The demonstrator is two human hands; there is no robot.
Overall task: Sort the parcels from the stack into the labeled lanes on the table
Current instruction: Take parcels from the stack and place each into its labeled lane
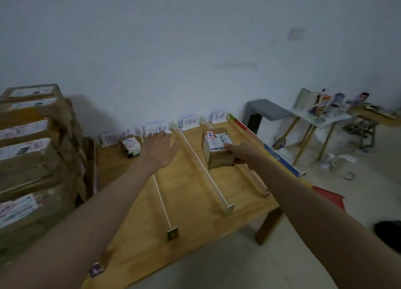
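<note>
STEP: placing | right hand (236, 151) is gripping small brown cardboard parcel with white label (218, 151), holding it over the lanes at the far end of the wooden table (195, 212) | left hand (159, 148) is hovering, fingers spread | NEXT: likely matching the label card, lowering between the white divider rails (201, 169)

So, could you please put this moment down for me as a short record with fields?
Setting: wooden table split into lanes by white dividers, paper labels along the far edge
Right hand: grips a brown parcel over a lane on the right side
Left hand: open, fingers spread, holding nothing, above the table
Already sorted: one small parcel in a left lane
Stack: many parcels piled at the left
Label text: too blurred to read
</note>
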